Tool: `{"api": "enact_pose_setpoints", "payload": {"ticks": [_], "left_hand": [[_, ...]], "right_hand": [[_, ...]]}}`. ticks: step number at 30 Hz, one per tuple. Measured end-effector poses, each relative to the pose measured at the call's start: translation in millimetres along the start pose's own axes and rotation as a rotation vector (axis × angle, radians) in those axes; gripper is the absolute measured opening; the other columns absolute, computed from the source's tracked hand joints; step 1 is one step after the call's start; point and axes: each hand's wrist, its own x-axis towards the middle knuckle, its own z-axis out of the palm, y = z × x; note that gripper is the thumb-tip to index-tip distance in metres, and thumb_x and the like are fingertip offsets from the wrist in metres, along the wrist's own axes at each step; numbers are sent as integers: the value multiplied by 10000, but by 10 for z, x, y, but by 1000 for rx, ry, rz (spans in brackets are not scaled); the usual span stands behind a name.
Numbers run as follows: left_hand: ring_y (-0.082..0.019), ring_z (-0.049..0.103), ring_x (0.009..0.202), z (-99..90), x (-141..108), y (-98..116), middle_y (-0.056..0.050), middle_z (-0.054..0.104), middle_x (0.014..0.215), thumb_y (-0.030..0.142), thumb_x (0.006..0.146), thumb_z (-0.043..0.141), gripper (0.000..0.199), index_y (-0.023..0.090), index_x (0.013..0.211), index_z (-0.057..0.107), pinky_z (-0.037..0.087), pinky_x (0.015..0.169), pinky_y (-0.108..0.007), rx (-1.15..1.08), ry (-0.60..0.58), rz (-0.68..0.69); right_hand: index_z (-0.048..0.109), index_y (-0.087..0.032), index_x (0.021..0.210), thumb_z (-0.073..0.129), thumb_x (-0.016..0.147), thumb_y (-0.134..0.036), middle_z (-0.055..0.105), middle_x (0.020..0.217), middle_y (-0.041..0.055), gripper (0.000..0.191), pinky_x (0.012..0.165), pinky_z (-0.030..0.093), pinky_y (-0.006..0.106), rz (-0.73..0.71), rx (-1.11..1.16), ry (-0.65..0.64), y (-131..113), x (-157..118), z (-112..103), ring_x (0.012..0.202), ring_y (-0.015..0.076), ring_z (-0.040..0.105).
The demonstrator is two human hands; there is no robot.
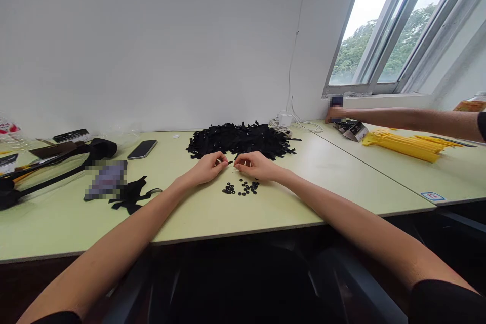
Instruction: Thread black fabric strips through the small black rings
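Just beyond the fingertips, a broad heap of black strips lies across the table, close behind both hands. Small black rings are scattered on the near side of the grip, mostly in two loose clusters. Left of the grip are a phone, black scraps and, farther out, a black strap. To the right, beyond the heap, a white cable trails along the wall; well apart on the far right lies a yellow bundle, with a co-worker's arm reaching over behind it.

A greyish item beside the scraps is blurred out, as is whatever is at the co-worker's hand. A clear bottle is cut off at the left edge.

The left hand pinches a small black piece between thumb and forefinger, in the gap between the hands. The right hand faces it with fingers curled and tips near that piece; whether it grasps anything cannot be told. Both forearms slant inward from the near corners, wrists low over the table.
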Motion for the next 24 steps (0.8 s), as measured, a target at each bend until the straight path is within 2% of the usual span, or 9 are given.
{"api": "enact_pose_setpoints", "payload": {"ticks": [1,3,5,6,9,13,16,19,24], "left_hand": [[-189,615,752,46,-2,44,-43,698,921,461,944,604,258,206,967,639,454,691,-319,-108,39,-10],[-179,634,769,133,-2,147,-21,671,883,462,905,686,292,206,1021,607,481,718,-316,-374,101,-20],[-178,663,801,200,3,256,1,650,860,442,829,795,399,204,1083,598,512,769,-327,-618,136,-30],[-180,676,814,221,5,306,8,645,854,430,791,840,455,202,1106,603,524,796,-337,-709,144,-41],[-196,703,841,236,8,404,11,657,826,416,710,915,526,186,1091,635,535,859,-371,-848,178,-84],[-188,686,807,186,20,391,5,695,770,434,682,928,540,175,1075,663,512,865,-367,-768,222,-118],[-193,672,825,147,36,316,-19,737,820,461,674,922,633,178,1167,645,506,817,-349,-672,271,-139],[-208,681,854,129,39,252,-55,760,887,507,686,901,642,174,1169,638,518,815,-353,-576,305,-141],[-203,694,824,149,23,249,-55,745,888,566,779,819,536,187,1116,644,533,811,-340,-442,201,-25]], "right_hand": [[716,-174,1117,612,964,-381,729,877,48,278,596,432,258,10,29,3,-20,-7,1,671,138,587],[593,-190,1362,686,922,-436,740,985,59,512,576,453,257,18,108,12,-63,-20,7,665,137,608],[452,-207,1496,742,881,-432,737,1039,62,716,585,482,262,-12,175,36,-99,-24,18,668,136,622],[427,-211,1510,747,876,-407,737,1032,57,737,600,495,266,-34,198,57,-110,-21,25,680,138,630],[483,-210,1462,708,895,-323,742,917,29,621,637,515,271,-63,232,116,-114,2,45,729,156,660],[605,-177,1348,642,936,-288,730,757,15,429,650,529,279,-15,223,159,-68,34,37,705,167,689],[711,-154,1095,627,949,-317,742,781,52,236,667,546,287,-8,252,168,-33,38,-6,695,163,694],[722,-158,911,631,944,-323,738,789,56,192,634,516,276,-20,200,144,-28,30,-42,666,148,662],[737,-160,929,639,941,-307,746,801,50,177,633,476,261,-14,161,132,-30,30,-22,699,146,648]]}}
